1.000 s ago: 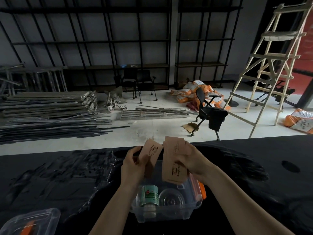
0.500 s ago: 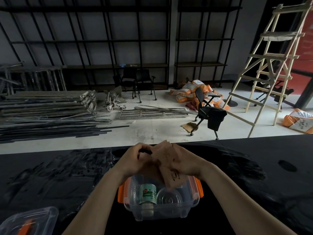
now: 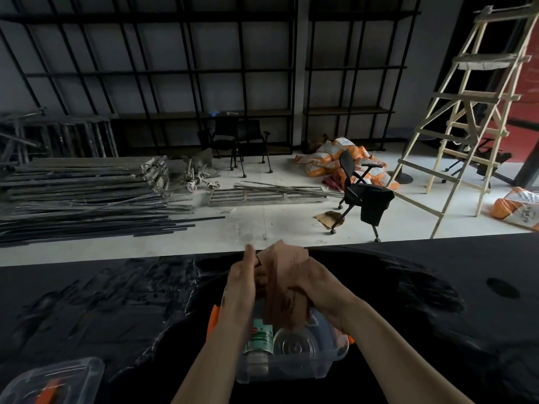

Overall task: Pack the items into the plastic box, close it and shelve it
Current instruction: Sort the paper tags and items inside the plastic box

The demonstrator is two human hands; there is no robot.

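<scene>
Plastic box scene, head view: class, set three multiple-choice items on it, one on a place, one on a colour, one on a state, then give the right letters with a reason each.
1. Where is the lid of the plastic box?
A. on the box
B. on the black table, at the lower left
C. on the ladder

2. What colour are the box's latches?
A. orange
B. blue
C. white

3. What are the hands doing?
A. resting flat on the table
B. holding brown paper packets over the open box
C. pressing the lid shut

Answers:
1 B: the clear lid lies apart from the box, near the frame's lower left corner.
2 A: an orange latch shows at each end of the box.
3 B: the left hand and the right hand meet around the packets above the box, which already holds a green-labelled bottle.
</scene>
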